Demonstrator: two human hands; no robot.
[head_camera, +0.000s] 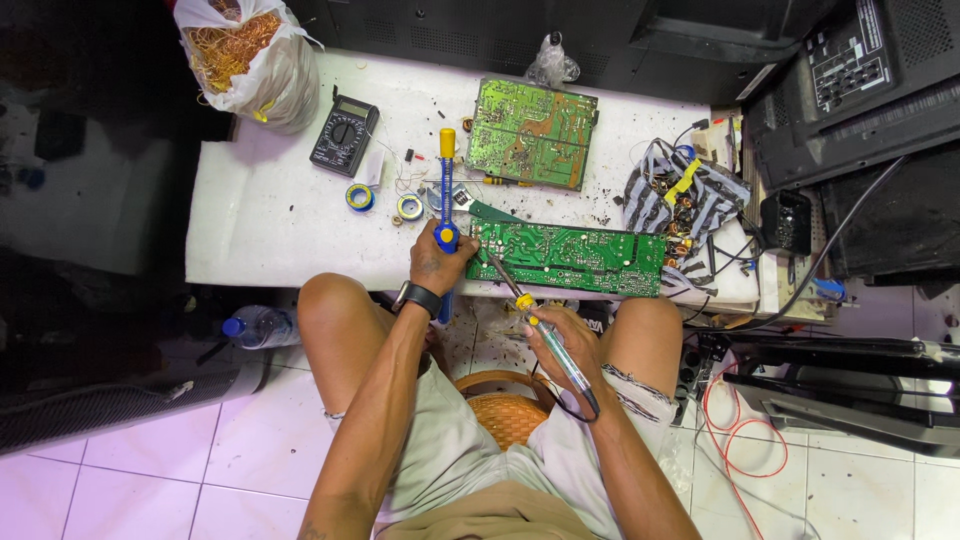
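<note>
Soldering at the counter (270, 215)
Left hand (437, 262) is gripping a blue desoldering pump (447, 190); right hand (562, 340) is clasping a soldering iron (535, 325) over the green circuit board (567, 258).

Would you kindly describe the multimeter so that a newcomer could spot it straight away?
Start at the white table and look to its far left corner, where a bag of copper wire sits. Just right of that bag lies the multimeter: a dark, flat box with a round dial, unlike the green circuit boards further right.

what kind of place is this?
Likely an electronics repair bench, set low over a tiled floor. A soldering iron in the right hand meets a green circuit board; a multimeter lies nearby.
</note>
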